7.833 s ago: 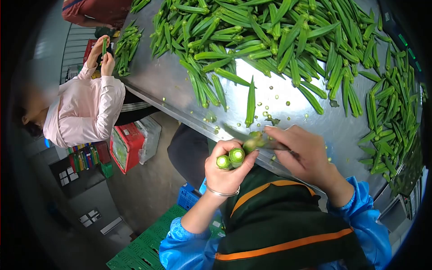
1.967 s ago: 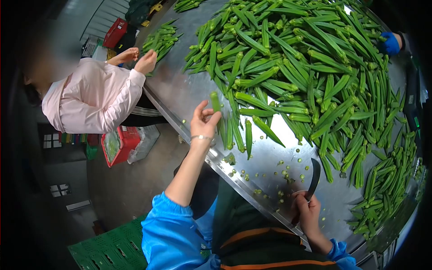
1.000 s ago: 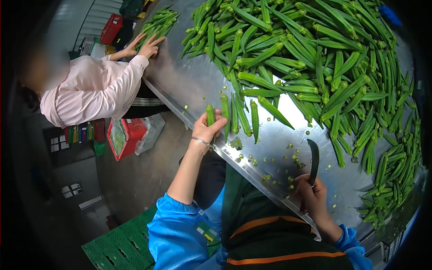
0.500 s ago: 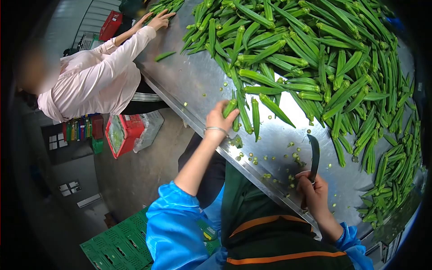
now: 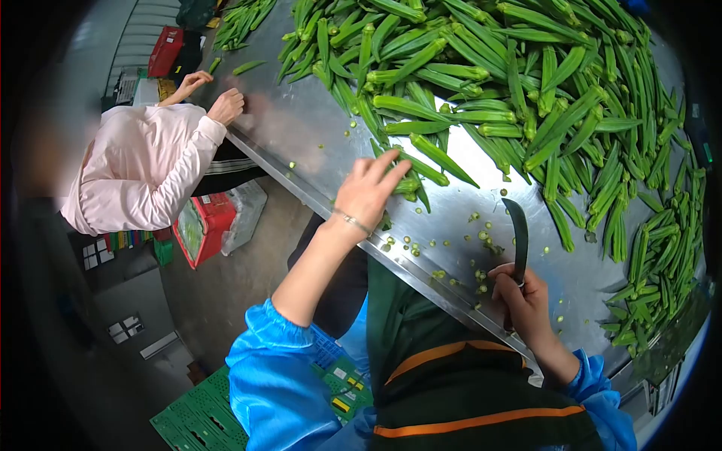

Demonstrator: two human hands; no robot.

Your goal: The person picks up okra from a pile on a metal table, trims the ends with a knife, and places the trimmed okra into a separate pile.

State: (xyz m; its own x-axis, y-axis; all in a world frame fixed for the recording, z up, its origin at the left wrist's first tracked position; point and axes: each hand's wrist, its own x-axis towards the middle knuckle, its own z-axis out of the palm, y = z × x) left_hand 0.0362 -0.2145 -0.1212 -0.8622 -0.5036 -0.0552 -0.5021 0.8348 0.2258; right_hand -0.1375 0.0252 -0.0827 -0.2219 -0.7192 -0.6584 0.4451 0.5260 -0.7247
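Note:
My left hand (image 5: 366, 192) reaches over the metal table (image 5: 316, 161) near its edge, its fingers spread over a few okra pods at the near side of the large okra pile (image 5: 489, 83). What its palm covers is hidden. My right hand (image 5: 526, 302) is closed round the handle of a knife with a dark curved blade (image 5: 519, 239), which points away from me above the table. Small cut okra ends (image 5: 481, 275) lie scattered between my hands. One loose pod (image 5: 444, 159) rests just beyond my left fingers.
Across the table corner at left stands a co-worker in a pale top (image 5: 143, 161), hands near the edge. A smaller okra heap (image 5: 654, 263) lies at right. Below the table are a red crate (image 5: 214, 218) and green crates (image 5: 203, 413) on the floor.
My left hand has opened from its hold on an okra pod and moved slightly up over other pods. My right hand keeps the knife. The co-worker's hands have drawn back from the far okra.

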